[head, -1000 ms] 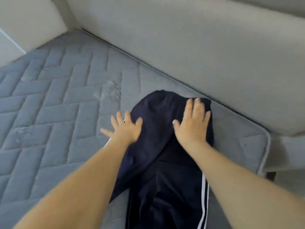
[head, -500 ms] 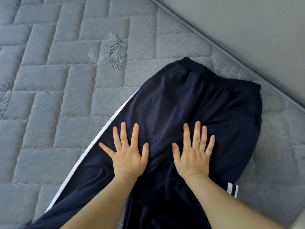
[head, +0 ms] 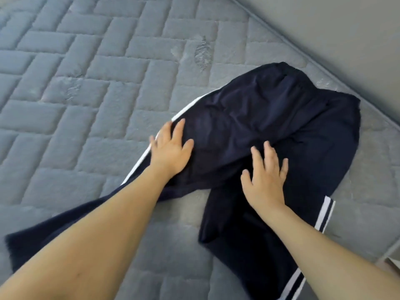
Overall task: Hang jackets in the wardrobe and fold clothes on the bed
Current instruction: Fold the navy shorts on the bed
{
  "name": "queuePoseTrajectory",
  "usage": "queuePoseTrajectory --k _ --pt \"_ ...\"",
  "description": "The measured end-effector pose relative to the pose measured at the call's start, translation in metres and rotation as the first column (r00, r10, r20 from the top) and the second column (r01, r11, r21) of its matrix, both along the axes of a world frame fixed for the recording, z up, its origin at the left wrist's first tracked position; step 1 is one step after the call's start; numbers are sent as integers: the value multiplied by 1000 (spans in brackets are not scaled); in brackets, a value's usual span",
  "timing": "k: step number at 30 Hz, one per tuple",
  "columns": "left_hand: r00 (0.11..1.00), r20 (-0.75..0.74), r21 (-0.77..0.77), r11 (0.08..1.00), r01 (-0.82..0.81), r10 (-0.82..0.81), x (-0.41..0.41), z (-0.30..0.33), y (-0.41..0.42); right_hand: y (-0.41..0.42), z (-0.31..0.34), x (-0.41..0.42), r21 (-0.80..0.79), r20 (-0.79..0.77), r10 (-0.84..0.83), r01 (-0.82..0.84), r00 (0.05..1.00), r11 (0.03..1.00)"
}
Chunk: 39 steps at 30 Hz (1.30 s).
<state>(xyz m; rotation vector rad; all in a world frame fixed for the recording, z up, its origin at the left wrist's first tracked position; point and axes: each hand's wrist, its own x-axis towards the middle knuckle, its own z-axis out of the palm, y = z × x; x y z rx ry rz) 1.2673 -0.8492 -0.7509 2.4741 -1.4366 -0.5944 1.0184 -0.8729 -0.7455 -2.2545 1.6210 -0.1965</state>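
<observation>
Dark navy track trousers (head: 270,118) with white side stripes lie spread on the grey quilted mattress (head: 86,94), waistband toward the far right, the two legs splaying toward me. My left hand (head: 171,148) lies flat with straight fingers on the left leg near its white stripe. My right hand (head: 267,176) presses flat on the cloth where the legs part. Neither hand grips the fabric. My forearms cover parts of both legs.
A grey upholstered headboard or wall panel (head: 346,40) runs along the mattress's far right edge. The mattress edge drops off at the lower right corner (head: 387,252). Bare quilted surface stretches to the left of the trousers.
The hands have slid apart and down the trousers; the left hand moved out to the striped edge, and the two legs now lie separated with mattress showing between them.
</observation>
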Motion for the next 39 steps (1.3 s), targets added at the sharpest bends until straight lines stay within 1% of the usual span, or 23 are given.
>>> queuePoseTrajectory --k 3,4,5,6,7,8,9,11,13,14,16,18,20,21,22,24,26,30,33,34,36,37,39 --pt "965 62 169 950 -263 256 56 22 130 70 28 65 -49 205 156 -149 966 988" --pt "956 82 273 916 -293 282 75 30 180 99 36 91 80 266 116 -142 957 987" --pt "960 102 378 882 -280 261 88 33 218 121 40 113 295 305 -37 -57 952 954" --pt "967 95 471 844 -254 238 99 37 250 142 46 135 577 297 -319 97 900 811" --pt "969 62 545 805 -234 239 108 43 278 160 50 157 816 184 -618 232 764 529" --pt "970 13 605 771 -202 244 114 47 297 174 52 175 919 36 -808 299 588 258" --pt "973 -18 648 743 -165 232 118 50 309 184 54 187 936 -46 -881 329 471 127" --pt "985 -33 656 747 -108 170 122 57 320 202 52 199 895 -47 -898 418 436 156" --pt "992 -65 564 824 -51 106 122 66 325 209 50 203 924 17 -926 347 377 159" --pt "999 -19 487 873 -17 31 119 72 330 209 51 205 962 30 -945 247 327 116" --pt "939 287 296 950 100 -188 109 84 347 206 52 204 995 68 -965 51 254 84" --pt "855 383 364 908 208 -350 88 92 369 204 50 201 993 117 -953 -10 278 119" --pt "867 189 551 781 295 -461 70 84 389 210 49 197 992 121 -938 -18 323 122" --pt "919 60 631 728 268 -390 66 84 392 216 47 196 994 103 -928 4 357 111" --pt "967 3 608 768 201 -256 66 85 388 223 44 195 993 77 -917 50 391 104" --pt "999 52 418 908 -13 -9 78 74 379 238 37 197 975 56 -878 162 476 150" --pt "981 76 380 904 -196 180 90 61 369 248 34 204 953 88 -841 199 533 227" --pt "949 122 335 888 -316 291 100 41 366 260 32 225 952 97 -876 214 473 221" --pt "869 -77 142 868 -476 489 129 50 360 260 40 241 974 88 -905 154 416 166" --pt "856 -47 38 858 -513 514 145 58 356 260 43 244 968 82 -894 178 440 176" --pt "853 203 -115 877 -466 480 179 79 349 261 49 244 951 47 -852 238 522 198" --pt "836 329 -93 895 -435 440 193 88 347 260 51 239 947 27 -828 250 560 201" --pt "829 415 90 890 -447 375 208 103 344 256 56 224 948 -28 -820 276 572 160"
